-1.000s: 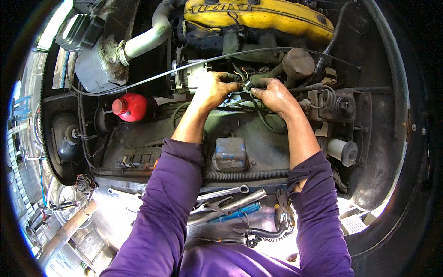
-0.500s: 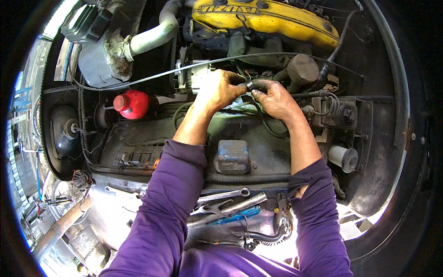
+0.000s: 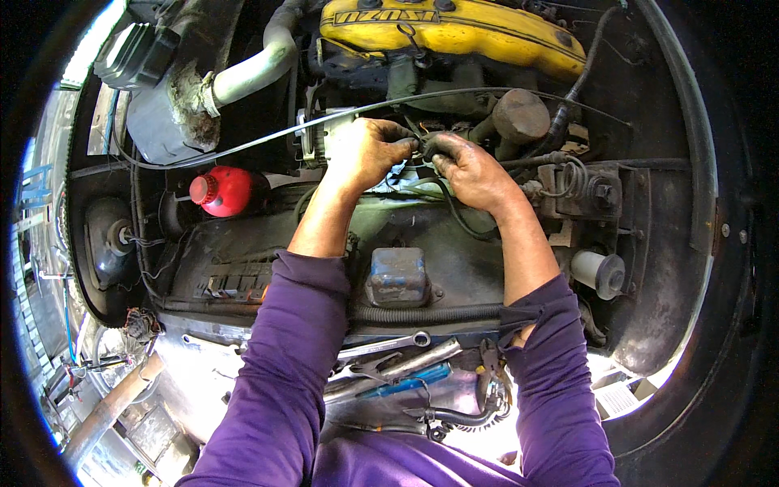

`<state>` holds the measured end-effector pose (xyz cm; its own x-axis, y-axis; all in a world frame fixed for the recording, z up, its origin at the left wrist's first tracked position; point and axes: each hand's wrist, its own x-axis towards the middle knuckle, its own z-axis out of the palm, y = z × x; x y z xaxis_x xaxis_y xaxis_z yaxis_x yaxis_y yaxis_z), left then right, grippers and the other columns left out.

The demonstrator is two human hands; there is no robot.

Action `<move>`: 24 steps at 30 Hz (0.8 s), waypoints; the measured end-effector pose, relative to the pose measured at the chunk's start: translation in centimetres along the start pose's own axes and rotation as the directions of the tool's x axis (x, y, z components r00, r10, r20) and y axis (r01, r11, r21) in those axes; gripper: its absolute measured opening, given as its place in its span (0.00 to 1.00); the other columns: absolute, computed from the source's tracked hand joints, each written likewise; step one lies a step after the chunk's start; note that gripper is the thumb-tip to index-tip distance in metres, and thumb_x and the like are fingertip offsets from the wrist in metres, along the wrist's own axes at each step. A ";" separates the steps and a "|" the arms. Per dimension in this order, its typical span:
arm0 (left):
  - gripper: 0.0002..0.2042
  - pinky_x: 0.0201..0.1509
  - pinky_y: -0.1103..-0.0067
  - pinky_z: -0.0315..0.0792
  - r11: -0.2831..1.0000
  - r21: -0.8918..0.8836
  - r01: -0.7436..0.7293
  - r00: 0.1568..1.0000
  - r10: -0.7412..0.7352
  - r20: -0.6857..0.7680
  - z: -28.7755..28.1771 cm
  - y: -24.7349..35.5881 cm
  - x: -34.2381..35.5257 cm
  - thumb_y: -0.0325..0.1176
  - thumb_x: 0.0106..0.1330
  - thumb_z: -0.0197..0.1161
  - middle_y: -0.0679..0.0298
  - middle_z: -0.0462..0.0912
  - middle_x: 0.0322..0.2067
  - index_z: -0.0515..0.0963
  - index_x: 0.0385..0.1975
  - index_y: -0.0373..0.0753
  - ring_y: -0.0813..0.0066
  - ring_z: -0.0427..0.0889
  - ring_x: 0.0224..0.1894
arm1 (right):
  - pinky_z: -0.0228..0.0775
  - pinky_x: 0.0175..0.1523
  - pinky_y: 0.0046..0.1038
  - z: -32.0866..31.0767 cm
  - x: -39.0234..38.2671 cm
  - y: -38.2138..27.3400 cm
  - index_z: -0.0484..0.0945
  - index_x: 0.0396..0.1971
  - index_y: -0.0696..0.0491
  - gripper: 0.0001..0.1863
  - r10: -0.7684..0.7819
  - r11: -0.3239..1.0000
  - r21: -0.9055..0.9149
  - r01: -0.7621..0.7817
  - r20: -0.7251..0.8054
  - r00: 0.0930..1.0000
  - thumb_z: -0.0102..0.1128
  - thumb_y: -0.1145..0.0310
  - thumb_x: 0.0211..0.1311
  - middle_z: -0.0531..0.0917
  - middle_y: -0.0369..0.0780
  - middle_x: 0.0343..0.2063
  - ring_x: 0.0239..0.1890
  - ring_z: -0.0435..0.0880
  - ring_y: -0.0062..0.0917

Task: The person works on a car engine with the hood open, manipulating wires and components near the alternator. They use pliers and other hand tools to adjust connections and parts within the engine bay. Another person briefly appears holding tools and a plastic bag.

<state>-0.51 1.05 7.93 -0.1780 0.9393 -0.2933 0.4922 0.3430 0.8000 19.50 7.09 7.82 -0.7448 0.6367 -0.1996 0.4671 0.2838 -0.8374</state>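
Both my hands are closed in a pinch, fingertips almost touching, over the engine bay. My left hand (image 3: pixel 367 154) and my right hand (image 3: pixel 471 166) grip a thin wire (image 3: pixel 425 128) between them. A small dark piece at their fingertips is too hidden to name. Below the right fingers, a black cable (image 3: pixel 456 213) curves downward. Just left of my left hand is a silvery alternator (image 3: pixel 331 134). A long grey cable (image 3: pixel 373 105) passes in front of the yellow engine cover (image 3: pixel 462 36).
A red bottle (image 3: pixel 223 192) stands at the left, below a grey air-filter housing (image 3: pixel 166 122). Near me lie a ratchet wrench (image 3: pixel 389 345), a blue-handled tool (image 3: pixel 410 380) and pliers (image 3: pixel 492 369). A boxy metal cover (image 3: pixel 398 277) rises from the dark panel. A white cylindrical filter (image 3: pixel 596 272) is at right.
The whole view has shifted slightly, so the scene sits a little further left. My fingertips have closed nearer together, and the black band seen between them before is now mostly covered.
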 end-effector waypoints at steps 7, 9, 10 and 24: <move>0.11 0.31 0.80 0.75 1.000 -0.007 -0.031 0.999 0.030 -0.038 0.3 -0.5 0.1 0.36 0.63 0.71 0.65 0.87 0.25 0.87 0.37 0.34 0.83 0.80 0.25 | 0.68 0.61 0.29 -0.3 0.0 -0.5 0.77 0.54 0.61 0.15 0.095 0.990 0.103 -0.098 0.036 0.995 0.54 0.74 0.70 0.83 0.45 0.49 0.52 0.79 0.28; 0.11 0.29 0.81 0.74 1.000 -0.016 -0.017 0.999 0.016 -0.032 0.2 -0.5 0.2 0.36 0.63 0.71 0.66 0.86 0.25 0.87 0.36 0.34 0.84 0.79 0.25 | 0.68 0.61 0.29 -0.3 0.0 -0.5 0.77 0.53 0.60 0.15 0.083 0.987 0.133 -0.088 0.039 0.996 0.53 0.74 0.70 0.83 0.44 0.48 0.52 0.79 0.27; 0.11 0.28 0.82 0.73 0.999 -0.034 -0.003 1.000 0.003 -0.012 0.0 -0.6 0.2 0.36 0.63 0.71 0.66 0.86 0.25 0.87 0.36 0.34 0.84 0.79 0.24 | 0.68 0.61 0.29 -0.2 0.0 -0.5 0.77 0.53 0.60 0.15 0.069 0.992 0.105 -0.072 0.035 0.997 0.53 0.74 0.70 0.83 0.45 0.48 0.52 0.79 0.27; 0.15 0.36 0.78 0.76 0.981 -0.177 0.074 0.997 -0.074 0.005 0.3 -1.7 0.7 0.45 0.57 0.72 0.64 0.88 0.26 0.89 0.37 0.41 0.79 0.84 0.27 | 0.69 0.58 0.30 -0.1 0.1 -0.2 0.78 0.50 0.60 0.13 -0.004 0.992 0.126 0.000 0.029 1.000 0.55 0.76 0.68 0.83 0.44 0.46 0.49 0.79 0.29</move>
<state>-1.23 1.11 6.27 -0.2096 0.9112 -0.3546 0.3189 0.4065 0.8562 19.38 7.17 7.99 -0.7604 0.6142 -0.2112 0.4032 0.1916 -0.8948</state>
